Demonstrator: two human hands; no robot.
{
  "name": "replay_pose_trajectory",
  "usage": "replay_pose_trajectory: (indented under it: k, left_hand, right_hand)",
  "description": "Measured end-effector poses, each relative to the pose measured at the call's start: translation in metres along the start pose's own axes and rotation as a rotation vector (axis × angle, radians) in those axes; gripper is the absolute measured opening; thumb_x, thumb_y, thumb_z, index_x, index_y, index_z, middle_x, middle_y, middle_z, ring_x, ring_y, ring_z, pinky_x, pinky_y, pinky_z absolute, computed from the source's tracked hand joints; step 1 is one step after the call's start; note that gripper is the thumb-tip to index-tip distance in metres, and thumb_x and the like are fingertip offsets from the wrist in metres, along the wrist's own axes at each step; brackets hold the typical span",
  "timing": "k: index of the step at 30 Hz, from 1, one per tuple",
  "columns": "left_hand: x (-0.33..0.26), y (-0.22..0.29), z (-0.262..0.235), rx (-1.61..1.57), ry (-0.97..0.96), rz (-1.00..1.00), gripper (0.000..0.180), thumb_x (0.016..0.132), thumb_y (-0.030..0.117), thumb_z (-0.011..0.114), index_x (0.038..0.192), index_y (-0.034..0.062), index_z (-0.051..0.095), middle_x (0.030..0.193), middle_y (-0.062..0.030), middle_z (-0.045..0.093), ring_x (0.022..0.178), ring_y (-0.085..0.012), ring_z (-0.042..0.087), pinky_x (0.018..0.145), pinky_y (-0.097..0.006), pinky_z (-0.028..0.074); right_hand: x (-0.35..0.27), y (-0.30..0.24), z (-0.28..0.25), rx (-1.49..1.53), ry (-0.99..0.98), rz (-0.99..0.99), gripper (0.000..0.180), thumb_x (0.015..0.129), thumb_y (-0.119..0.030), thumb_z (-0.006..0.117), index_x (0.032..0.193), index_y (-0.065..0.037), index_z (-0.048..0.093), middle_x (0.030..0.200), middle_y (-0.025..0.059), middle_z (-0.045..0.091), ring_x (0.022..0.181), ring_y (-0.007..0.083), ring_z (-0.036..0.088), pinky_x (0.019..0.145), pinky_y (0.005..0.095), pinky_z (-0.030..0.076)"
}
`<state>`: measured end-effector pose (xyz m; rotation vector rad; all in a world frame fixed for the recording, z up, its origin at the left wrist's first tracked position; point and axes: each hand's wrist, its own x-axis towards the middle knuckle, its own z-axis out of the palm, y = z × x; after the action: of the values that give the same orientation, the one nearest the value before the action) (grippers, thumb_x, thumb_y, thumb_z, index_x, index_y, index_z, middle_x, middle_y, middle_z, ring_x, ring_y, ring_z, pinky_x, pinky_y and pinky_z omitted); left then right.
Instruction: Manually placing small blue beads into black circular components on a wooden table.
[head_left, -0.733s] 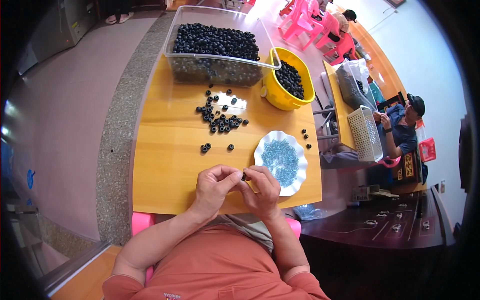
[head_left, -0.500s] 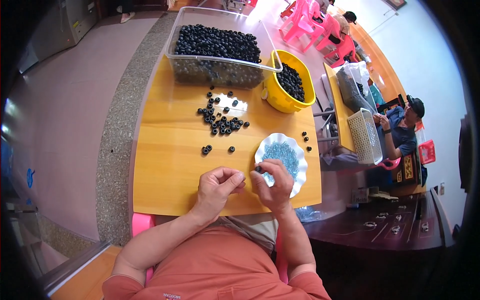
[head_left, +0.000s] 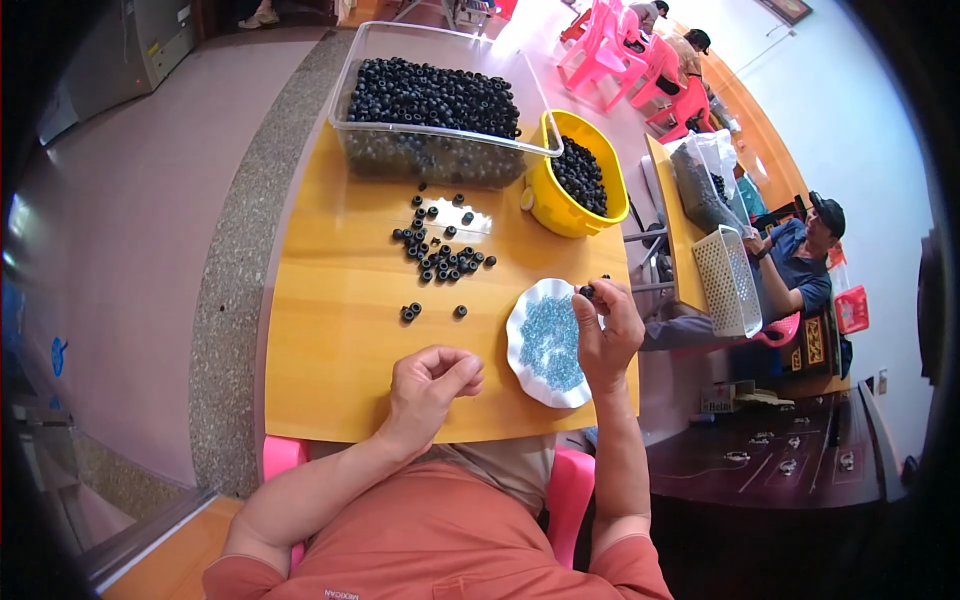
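Between the thumb and fingertips of my right hand point(head_left: 614, 338) is a small black ring-like piece point(head_left: 587, 292). This hand hovers at the right rim of a white scalloped plate point(head_left: 515, 350), covering part of it. Many tiny clear-blue pieces point(head_left: 548, 335) lie on the plate. My left hand point(head_left: 428, 395) is over the table's near part, left of the plate. Its thumb and index finger are pinched together, and whatever they hold, if anything, is too small to make out. Loose black ring-like pieces point(head_left: 440, 262) are scattered on the table beyond my hands.
A clear plastic bin point(head_left: 345, 125) heaped with black pieces stands at the far side of the wooden table point(head_left: 330, 350). Beside it is a yellow tub point(head_left: 548, 205), also holding black pieces. Farther right, another person point(head_left: 800, 260) sits by a white perforated basket point(head_left: 728, 285).
My right hand has moved right and away from me, from the plate's front-left part to its right rim, keeping the black piece. My left hand stays pinched, nearly in place.
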<state>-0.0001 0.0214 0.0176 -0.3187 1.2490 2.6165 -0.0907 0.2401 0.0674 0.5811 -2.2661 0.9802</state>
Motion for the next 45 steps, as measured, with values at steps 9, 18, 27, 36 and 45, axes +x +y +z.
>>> replay_pose_trajectory:
  k: [9,18,27,36,45]
  left_hand:
    - [0.002,0.002,-0.002,0.026,0.014,0.003,0.015,0.091,0.013,0.068,0.093,-0.0017,0.066,0.084,-0.0072,0.067,0.074,-0.0133,0.064,0.073,-0.027,0.056]
    - [0.005,0.0,-0.006,0.054,0.021,-0.006,0.015,0.091,0.013,0.068,0.093,-0.0023,0.066,0.085,-0.0081,0.067,0.075,-0.0134,0.064,0.073,-0.027,0.056]
    - [0.007,0.001,-0.006,0.059,-0.009,-0.002,0.015,0.091,0.012,0.067,0.094,-0.002,0.065,0.084,-0.0071,0.067,0.076,-0.012,0.064,0.074,-0.027,0.054]
    - [0.007,0.0,-0.007,0.054,0.006,0.008,0.014,0.091,0.012,0.067,0.094,-0.0009,0.066,0.085,-0.0065,0.067,0.076,-0.0111,0.063,0.074,-0.026,0.055]
    - [0.005,0.003,-0.006,0.031,0.02,-0.007,0.013,0.092,0.013,0.066,0.095,0.0002,0.066,0.087,-0.0056,0.067,0.078,-0.0105,0.063,0.075,-0.025,0.055]
  right_hand:
    - [0.038,0.018,-0.006,-0.094,0.197,-0.09,0.026,0.082,0.003,0.071,0.106,0.003,0.06,0.097,0.013,0.063,0.077,0.0176,0.062,0.069,0.0269,0.053]
    - [0.095,0.031,-0.001,-0.15,0.302,-0.049,0.02,0.086,-0.002,0.069,0.105,0.002,0.063,0.095,0.0084,0.063,0.072,0.0123,0.061,0.063,0.0243,0.049]
    - [0.122,0.088,0.003,-0.358,0.17,0.147,0.028,0.084,-0.015,0.072,0.107,0.001,0.067,0.094,0.0133,0.068,0.066,0.0203,0.064,0.061,0.0321,0.05]
    - [0.031,-0.007,0.053,0.061,-0.568,0.028,0.019,0.075,-0.001,0.075,0.093,0.0,0.069,0.085,0.0115,0.066,0.08,0.024,0.066,0.069,0.0319,0.052]
    - [0.016,-0.029,0.076,-0.262,-0.845,-0.106,0.021,0.082,-0.022,0.067,0.097,-0.007,0.069,0.093,0.0083,0.065,0.092,0.0273,0.06,0.079,0.0386,0.05]
